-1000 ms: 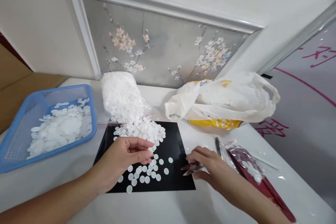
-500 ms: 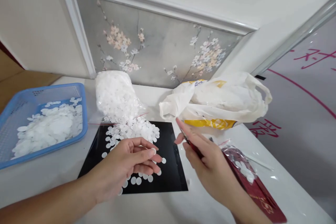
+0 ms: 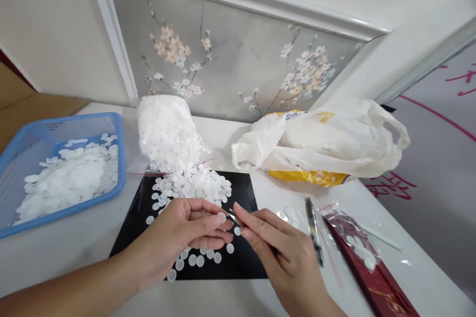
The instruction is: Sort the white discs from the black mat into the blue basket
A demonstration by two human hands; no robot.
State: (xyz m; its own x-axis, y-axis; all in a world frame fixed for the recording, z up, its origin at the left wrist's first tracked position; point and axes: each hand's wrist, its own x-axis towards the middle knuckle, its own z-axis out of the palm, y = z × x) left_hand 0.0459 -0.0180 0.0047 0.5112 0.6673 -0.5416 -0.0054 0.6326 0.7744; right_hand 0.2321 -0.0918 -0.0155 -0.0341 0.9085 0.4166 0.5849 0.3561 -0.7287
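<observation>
Between thumb and fingers, my left hand (image 3: 186,235) pinches a small white disc (image 3: 221,217) above a black mat (image 3: 243,257). My right hand (image 3: 284,252) is closed around a slim tool whose thin metal tip (image 3: 232,216) points at the disc; most of the tool is hidden by the fingers. A heap of white discs (image 3: 197,183) covers the back of the mat, with loose ones around my left hand. Behind the heap, a clear plastic bag (image 3: 167,129) full of discs lies with its opening toward the mat.
A blue basket (image 3: 121,158) of white discs stands at the left. At the back right lies a white and yellow plastic bag (image 3: 320,143). A black pen (image 3: 314,230), a small clear bag (image 3: 357,237) with white pieces and a dark red packet (image 3: 386,287) lie on the right.
My right hand has moved left and down, bringing the tool's tip close to the disc. The black pen shows more fully. The view has shifted slightly.
</observation>
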